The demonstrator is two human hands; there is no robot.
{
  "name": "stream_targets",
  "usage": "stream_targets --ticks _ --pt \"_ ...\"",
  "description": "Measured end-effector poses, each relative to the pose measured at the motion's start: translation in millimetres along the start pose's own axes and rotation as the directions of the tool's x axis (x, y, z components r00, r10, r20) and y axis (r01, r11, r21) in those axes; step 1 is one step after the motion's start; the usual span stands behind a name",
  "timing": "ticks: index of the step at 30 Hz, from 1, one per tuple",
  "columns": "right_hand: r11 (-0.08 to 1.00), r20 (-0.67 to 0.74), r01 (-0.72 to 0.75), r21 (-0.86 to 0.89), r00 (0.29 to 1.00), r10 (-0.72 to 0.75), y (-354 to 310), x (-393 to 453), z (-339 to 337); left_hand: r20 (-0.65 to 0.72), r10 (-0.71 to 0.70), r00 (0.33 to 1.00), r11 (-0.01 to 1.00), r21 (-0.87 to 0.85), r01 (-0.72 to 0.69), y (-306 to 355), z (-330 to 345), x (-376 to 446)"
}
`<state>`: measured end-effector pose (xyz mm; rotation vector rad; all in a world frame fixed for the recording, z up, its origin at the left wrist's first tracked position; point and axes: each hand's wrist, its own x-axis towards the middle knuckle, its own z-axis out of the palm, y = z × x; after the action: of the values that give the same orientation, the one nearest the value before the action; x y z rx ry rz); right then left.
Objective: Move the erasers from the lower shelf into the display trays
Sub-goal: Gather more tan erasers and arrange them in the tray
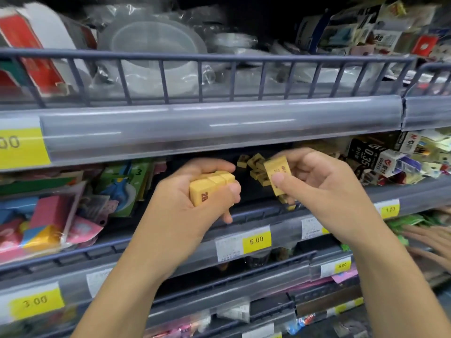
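Both hands are up at centre frame, in front of the dark gap of the middle shelf (244,211). My left hand (195,191) is curled tight around a stack of yellow erasers (210,185), the nearest block showing a "2B" mark on its end face. My right hand (314,179) pinches a single yellow eraser (277,175) between thumb and fingers, holding it tilted just right of the stack, the two apart. Behind them, deeper in the shelf at centre, I see a loose heap of small yellow erasers (255,167) lying jumbled at all angles. A yellow price tag reading 5.00 (256,240) sits on the shelf rail below centre. At upper centre, clear plastic containers (151,45) are stacked behind a grey wire rail (195,58). Colourful packets (48,215) fill the left side.
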<state>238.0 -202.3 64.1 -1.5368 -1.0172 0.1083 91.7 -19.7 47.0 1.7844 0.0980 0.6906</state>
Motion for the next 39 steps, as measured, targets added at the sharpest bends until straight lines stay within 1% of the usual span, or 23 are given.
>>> stream_targets --ticks 2,4,7,9,11,13,15,17,20,23,26,30,32,33,36,39 --pt "0.999 0.002 0.009 0.036 1.000 -0.009 2.0 -20.3 11.7 0.021 0.000 1.000 1.000 -0.020 0.001 -2.4 -5.6 -16.3" --pt "0.997 0.015 -0.025 0.075 1.000 0.024 9.5 -44.2 24.6 0.060 -0.036 0.998 0.999 -0.029 0.038 -11.8 -9.6 -35.1" --pt "0.984 0.032 -0.134 0.120 0.991 0.131 30.1 -86.4 44.7 0.111 -0.171 0.979 0.984 -0.035 0.176 -35.2 -10.8 -66.6" --pt "0.961 0.023 -0.230 0.154 0.973 0.229 47.9 -117.6 59.3 0.142 -0.281 0.949 0.956 -0.049 0.290 -55.3 -9.4 -89.4" --pt "0.923 0.007 -0.340 0.181 0.939 0.344 67.0 -150.2 72.1 0.185 -0.380 0.906 0.916 -0.058 0.396 -77.2 -6.9 -112.5" --pt "0.871 0.005 -0.454 0.189 0.887 0.461 85.0 -183.9 84.5 0.230 -0.471 0.851 0.869 -0.044 0.493 -100.7 -4.9 -138.6" --pt "0.802 -0.006 -0.560 0.206 0.819 0.574 101.6 -218.0 94.5 0.276 -0.563 0.779 0.801 -0.048 0.596 -124.9 -1.9 -166.2" --pt "0.727 -0.011 -0.653 0.211 0.742 0.670 117.1 -250.7 101.1 0.296 -0.653 0.698 0.713 -0.072 0.697 -150.8 3.3 -194.5" --pt "0.609 0.001 -0.781 0.140 0.615 0.788 141.4 -296.0 106.0 0.235 -0.777 0.583 0.591 -0.042 0.805 -187.5 12.3 -237.0" --pt "0.504 0.009 -0.862 0.060 0.505 0.863 163.4 -335.9 104.4 0.168 -0.858 0.486 0.477 -0.093 0.874 -216.5 20.5 -282.0" --pt "0.433 0.036 -0.901 0.007 0.433 0.901 179.1 -370.7 99.3 0.118 -0.908 0.402 0.385 -0.144 0.912 -230.0 25.6 -321.6" --pt "0.367 0.083 -0.929 -0.052 0.362 0.928 191.3 -401.8 88.9 0.022 -0.946 0.322 0.313 -0.180 0.932 -222.3 34.2 -361.4" --pt "0.353 0.116 -0.929 -0.110 0.340 0.933 194.7 -408.1 87.7 -0.032 -0.956 0.290 0.290 -0.226 0.930 -210.4 37.6 -378.6" --pt "0.365 0.144 -0.919 -0.148 0.346 0.927 195.8 -408.3 89.6 -0.067 -0.959 0.276 0.284 -0.255 0.924 -203.4 38.6 -387.0" --pt "0.442 0.272 -0.862 -0.247 0.377 0.886 195.1 -394.1 106.3 -0.192 -0.951 0.243 0.296 -0.326 0.898 -181.7 35.6 -411.1" --pt "0.529 0.428 -0.804 -0.270 0.392 0.814 182.3 -366.6 139.2 -0.288 -0.932 0.221 0.327 -0.399 0.856 -159.5 21.1 -441.5"
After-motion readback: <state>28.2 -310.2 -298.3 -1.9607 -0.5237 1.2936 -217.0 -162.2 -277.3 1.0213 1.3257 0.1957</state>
